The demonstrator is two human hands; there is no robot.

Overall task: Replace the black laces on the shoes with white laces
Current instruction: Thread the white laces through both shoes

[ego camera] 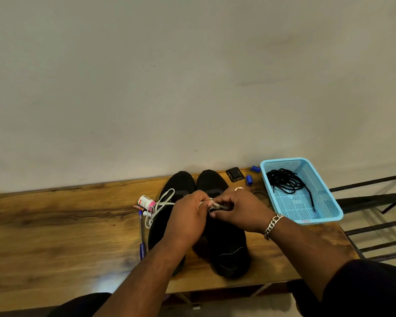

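Two black shoes stand side by side on the wooden table, toes toward the wall: the left shoe [180,183] and the right shoe [226,250]. My left hand [188,216] and my right hand [238,210] meet over the right shoe's lacing area, and both pinch a white lace [164,202] between their fingertips. The lace's loose loops trail off to the left over the left shoe. The eyelets are hidden under my fingers. The black laces [286,181] lie bundled in a light blue basket [329,200] at the right.
Left of the shoes lie a small white-and-pink bottle [146,201], a battery [138,207] and a blue pen [142,236]. A black square object [234,173] and two small blue pieces [249,180] sit near the wall. A dark metal rack [375,202] stands beyond the table's right edge.
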